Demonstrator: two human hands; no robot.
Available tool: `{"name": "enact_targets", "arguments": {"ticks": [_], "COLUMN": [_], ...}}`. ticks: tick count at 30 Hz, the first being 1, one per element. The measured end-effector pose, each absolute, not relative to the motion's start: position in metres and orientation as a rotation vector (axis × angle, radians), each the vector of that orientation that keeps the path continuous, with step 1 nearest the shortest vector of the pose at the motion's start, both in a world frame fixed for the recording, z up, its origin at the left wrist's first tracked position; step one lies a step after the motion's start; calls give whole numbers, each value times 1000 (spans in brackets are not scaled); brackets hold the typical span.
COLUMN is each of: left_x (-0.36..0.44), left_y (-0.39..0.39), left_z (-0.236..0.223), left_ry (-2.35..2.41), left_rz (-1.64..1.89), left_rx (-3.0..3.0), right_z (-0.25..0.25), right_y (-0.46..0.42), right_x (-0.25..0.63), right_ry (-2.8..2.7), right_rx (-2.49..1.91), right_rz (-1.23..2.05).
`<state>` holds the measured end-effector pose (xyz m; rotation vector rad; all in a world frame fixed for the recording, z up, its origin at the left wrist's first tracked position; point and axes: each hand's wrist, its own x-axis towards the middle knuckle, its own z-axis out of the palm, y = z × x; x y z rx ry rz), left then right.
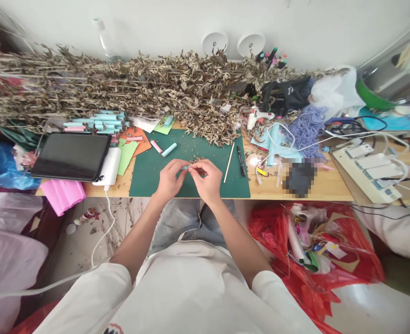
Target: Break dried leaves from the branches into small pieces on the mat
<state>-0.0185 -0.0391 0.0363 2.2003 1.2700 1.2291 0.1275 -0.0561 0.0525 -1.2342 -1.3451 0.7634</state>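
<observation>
Both hands meet over the green cutting mat (152,178). My left hand (169,178) and my right hand (206,180) have their fingers pinched together on a small pale blue piece (185,167), with bits of dried leaf (195,160) right beside the fingertips. A light blue paper roll (169,149) and a pink one (156,146) lie on the mat just beyond my hands. A thin wooden stick (229,162) and a black pen (240,161) lie on the mat's right part.
A long heap of dried leafy branches (121,88) runs along the back of the wooden table (330,188). A tablet (70,156), power bank (109,166) and paper rolls (103,121) sit left. A glue gun (257,116), purple cord (307,130) and power strip (368,169) sit right. A red bag (316,250) of scraps lies below.
</observation>
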Motion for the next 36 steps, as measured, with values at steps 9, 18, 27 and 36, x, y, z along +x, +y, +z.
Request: {"name": "enact_targets", "arguments": {"ticks": [9,18,27,36], "left_x": [-22,-18,-19,-28], "left_y": [-39,-41,-40,-35], "left_z": [46,45,46,52], "left_ry": [1170,1042,990,908], "left_rz": [1145,1019,953,791], "left_rx": [2063,1650,1456,1337], "right_z": [56,59,63,60], "right_y": [-45,-45,-45,-39], "right_x": [156,166,168,172], "right_ry": [-1536,-1829,-1798,-1917], "right_rx": [-1002,-996,-967,-868], "right_rz": [903,664,857,745]}}
